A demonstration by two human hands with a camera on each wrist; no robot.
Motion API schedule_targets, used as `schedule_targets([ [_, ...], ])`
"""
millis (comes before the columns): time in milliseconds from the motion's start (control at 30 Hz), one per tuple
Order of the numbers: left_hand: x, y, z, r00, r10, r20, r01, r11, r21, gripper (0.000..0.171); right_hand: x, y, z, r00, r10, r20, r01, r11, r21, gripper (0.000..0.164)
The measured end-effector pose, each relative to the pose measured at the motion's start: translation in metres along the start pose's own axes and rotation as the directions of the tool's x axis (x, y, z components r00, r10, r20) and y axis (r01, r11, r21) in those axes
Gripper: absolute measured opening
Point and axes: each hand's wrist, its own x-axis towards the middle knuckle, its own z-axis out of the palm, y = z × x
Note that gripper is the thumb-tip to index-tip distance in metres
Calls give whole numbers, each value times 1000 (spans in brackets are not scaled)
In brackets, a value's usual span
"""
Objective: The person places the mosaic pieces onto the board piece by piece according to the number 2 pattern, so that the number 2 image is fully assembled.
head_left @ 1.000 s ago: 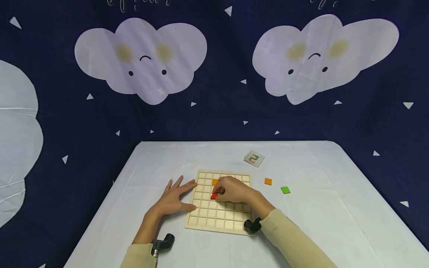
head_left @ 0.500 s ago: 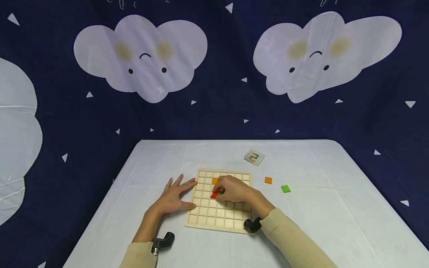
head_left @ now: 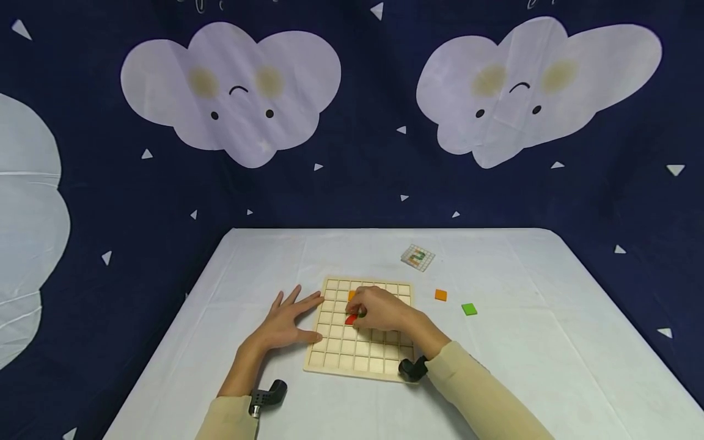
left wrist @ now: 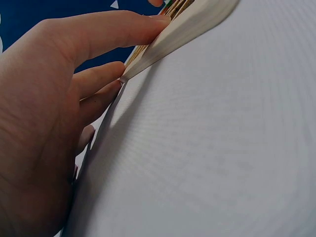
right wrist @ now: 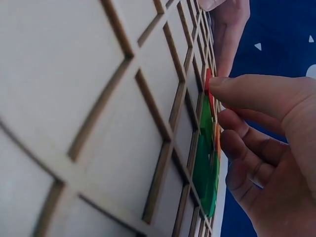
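A light wooden grid board (head_left: 332, 365) lies on the white table. Over its upper left part, my right hand (head_left: 382, 310) pinches a red tile with a curved edge (head_left: 350, 319) between thumb and fingers, close over the cells. An orange tile (head_left: 351, 295) on the board shows just beyond the fingers. Green tiles (right wrist: 201, 170) sit in cells under the right hand in the right wrist view; the hand mostly hides them from the head view. My left hand (head_left: 283, 325) is spread along the board's left side, thumb and index finger touching its rim.
Right of the board lie a loose orange tile (head_left: 440, 295) and a loose green tile (head_left: 469, 309). A small card with a coloured grid pattern (head_left: 418, 258) lies farther back. A dark blue cloth with clouds (head_left: 363, 183) hangs behind the table.
The right fingers and the red tile have shifted very slightly, and the fingers now cover more of the orange tile. The left hand keeps its place on the board's rim.
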Motion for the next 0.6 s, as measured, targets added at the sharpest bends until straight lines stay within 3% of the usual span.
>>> schedule_targets([
  [200,0,1,-1,1000,1,2,-1,1000,5,84,-1,2,0,1000,-7,13,7,1000,-14,18],
  [600,1,1,0,1000,-10,-6,10,1000,2,85,-4,7,0,1000,-6,13,6,1000,-13,21],
])
